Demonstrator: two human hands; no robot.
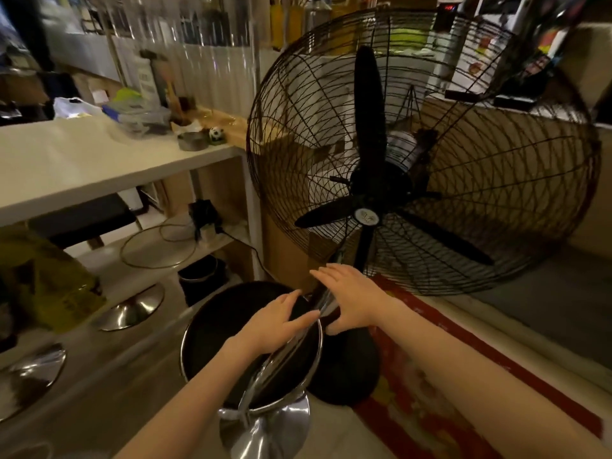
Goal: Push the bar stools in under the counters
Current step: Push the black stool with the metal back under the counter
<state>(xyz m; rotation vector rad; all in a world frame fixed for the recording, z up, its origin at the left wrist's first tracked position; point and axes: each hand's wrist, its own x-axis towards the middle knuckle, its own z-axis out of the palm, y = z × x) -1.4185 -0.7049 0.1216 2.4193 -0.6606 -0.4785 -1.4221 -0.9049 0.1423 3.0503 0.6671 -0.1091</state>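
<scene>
Reaching over the black bar stool point(231, 329), which stands left of the pedestal fan point(420, 154) and short of the white counter point(82, 167), both hands, left point(281, 321) and right point(351, 298), lie flat and unclenched, grasping nothing; a low, even push should keep it clear of the fan.

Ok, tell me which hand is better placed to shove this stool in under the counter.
Left. The left hand lies flat on the black stool seat, on the side away from the white counter. The right hand is open beyond the seat's chrome rim, over the fan base.
</scene>
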